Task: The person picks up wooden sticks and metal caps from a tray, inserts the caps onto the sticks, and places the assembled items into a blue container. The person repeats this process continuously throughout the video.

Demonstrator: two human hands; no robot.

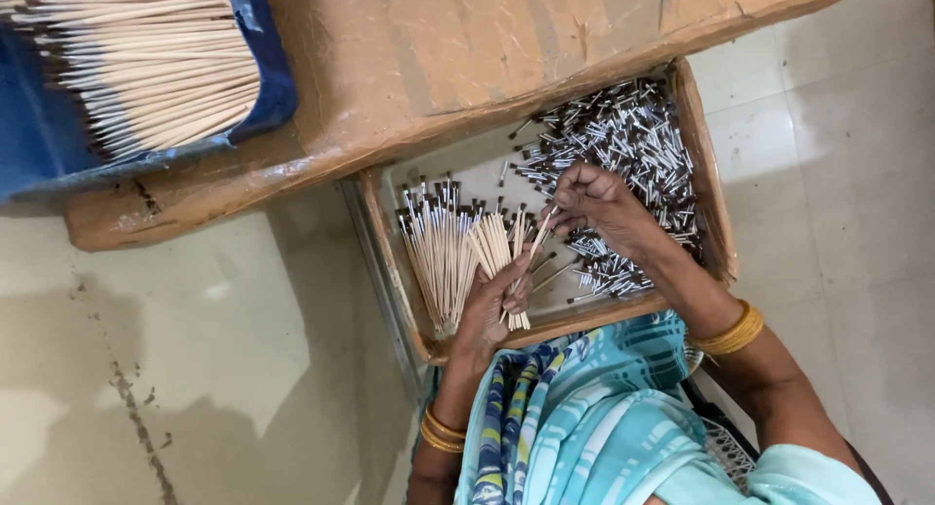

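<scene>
My left hand (490,305) grips a small bundle of thin wooden sticks (499,252) over a shallow cardboard tray (703,164). My right hand (596,201) pinches a single stick (539,234) by its upper end, close to the bundle. Beside the bundle, a row of finished sticks with silver-and-dark tips (438,252) lies in the tray's left part. A heap of loose silver and dark brush heads (623,154) fills the right part, under and around my right hand.
A large flat cardboard box (438,57) lies above the tray. On its left, a blue-lined box (29,135) holds several plain wooden sticks (146,67). Pale floor tiles (195,369) surround everything. My turquoise patterned clothing (584,417) fills the lower middle.
</scene>
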